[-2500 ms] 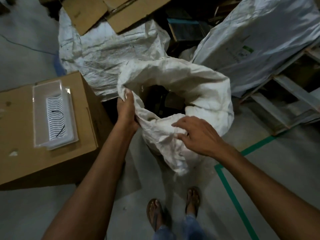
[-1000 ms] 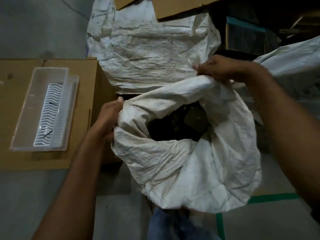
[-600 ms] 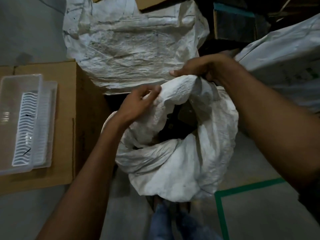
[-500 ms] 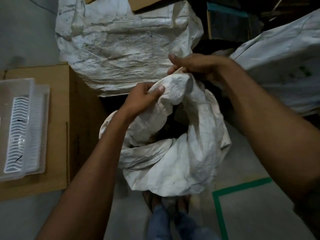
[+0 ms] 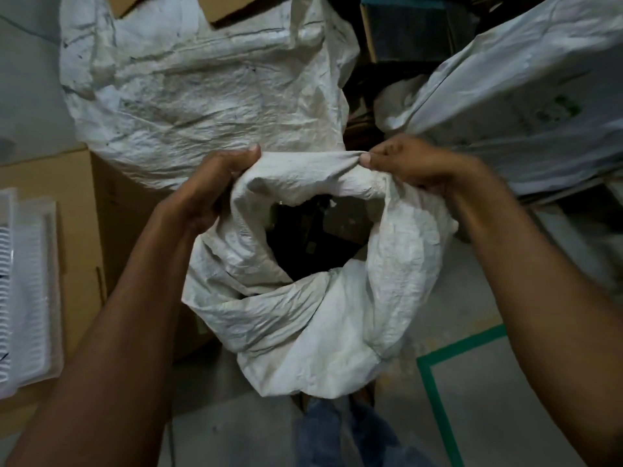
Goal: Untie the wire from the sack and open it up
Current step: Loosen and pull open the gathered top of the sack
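Grey concrete floor (image 5: 505,416), with a green tape line (image 5: 435,392) cornering at the right. A cardboard box (image 5: 77,251) sits on it at the left, the open white sack (image 5: 303,332) just beside, a bigger sack (image 5: 202,79) behind.

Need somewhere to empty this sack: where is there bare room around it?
Bare floor lies inside the green tape corner, lower right of the sack, and in a strip between the box and the jeans. Crowded: a tray sits on the box top; a big sack and a grey bag crowd in behind.
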The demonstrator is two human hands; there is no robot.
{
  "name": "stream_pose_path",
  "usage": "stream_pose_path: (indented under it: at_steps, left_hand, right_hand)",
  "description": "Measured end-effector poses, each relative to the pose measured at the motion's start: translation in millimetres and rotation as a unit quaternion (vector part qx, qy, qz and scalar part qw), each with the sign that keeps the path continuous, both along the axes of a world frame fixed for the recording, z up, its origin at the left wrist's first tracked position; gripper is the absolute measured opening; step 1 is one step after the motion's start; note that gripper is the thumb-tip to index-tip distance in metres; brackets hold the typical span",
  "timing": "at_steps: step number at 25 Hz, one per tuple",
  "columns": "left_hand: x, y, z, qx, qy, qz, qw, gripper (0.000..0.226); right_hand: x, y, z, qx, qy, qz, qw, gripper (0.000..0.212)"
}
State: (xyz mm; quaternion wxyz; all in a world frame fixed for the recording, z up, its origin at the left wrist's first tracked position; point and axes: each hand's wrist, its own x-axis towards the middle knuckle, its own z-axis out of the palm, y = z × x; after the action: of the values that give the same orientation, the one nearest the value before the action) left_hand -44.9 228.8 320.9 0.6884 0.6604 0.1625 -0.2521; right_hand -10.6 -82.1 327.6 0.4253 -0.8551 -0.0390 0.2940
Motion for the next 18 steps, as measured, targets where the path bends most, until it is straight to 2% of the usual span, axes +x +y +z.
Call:
stream_pose_path:
  at_steps: [1, 2, 4, 5, 6, 8, 10, 11, 12, 14, 15, 16, 18]
  left_hand:
    - [3, 5, -4, 0.051, 0.001, -0.015, 0.999, 0.035]
    - [4, 8, -11, 0.135, -0.018, -0.056, 0.989, 0.042]
    - [9, 4, -30, 0.314, -0.111, -0.135, 0.933, 0.048]
    - [12, -5, -34, 0.353, -0.165, -0.143, 0.91, 0.046]
    - [16, -18, -31, 0.342, -0.198, -0.145, 0.907, 0.045]
    - [30, -47, -25, 0.262, -0.213, -0.189, 0.922, 0.049]
    - [40, -69, -21, 0.234, -0.21, -0.246, 0.917, 0.054]
    - [43, -74, -24, 0.213, -0.197, -0.232, 0.929, 0.054]
    - [46, -77, -26, 0.179, -0.167, -0.194, 0.95, 0.05]
    - [50, -80, -27, 0.116, -0.107, -0.108, 0.982, 0.039]
    - [54, -83, -25, 0.09, -0.089, -0.075, 0.989, 0.033]
    - [59, -85, -22, 0.065, -0.075, -0.051, 0.994, 0.029]
    - [68, -86, -13, 0.034, -0.063, -0.025, 0.997, 0.025]
  right_hand:
    - [8, -2, 6, 0.002, 0.052, 0.011, 0.999, 0.059]
    - [15, -2, 7, 0.006, 0.102, 0.003, 0.995, 0.05]
    - [27, 3, 3, 0.023, 0.186, -0.034, 0.982, 0.032]
    - [30, 7, 2, 0.038, 0.214, -0.04, 0.975, 0.026]
    - [33, 11, -2, 0.067, 0.231, -0.041, 0.97, 0.022]
    - [41, 16, -10, 0.099, 0.203, -0.041, 0.973, 0.019]
    - [46, 16, -14, 0.066, 0.099, -0.077, 0.99, 0.034]
    - [43, 16, -13, 0.024, 0.016, -0.117, 0.993, 0.043]
    - [34, 15, -15, -0.024, -0.085, -0.176, 0.98, 0.05]
    - [-9, 17, -19, -0.091, -0.239, -0.341, 0.905, 0.055]
    - [-39, 23, -26, -0.091, -0.25, -0.408, 0.873, 0.059]
    - [-70, 33, -33, -0.062, -0.201, -0.45, 0.868, 0.066]
    - [-112, 55, -55, 0.058, -0.007, -0.459, 0.887, 0.072]
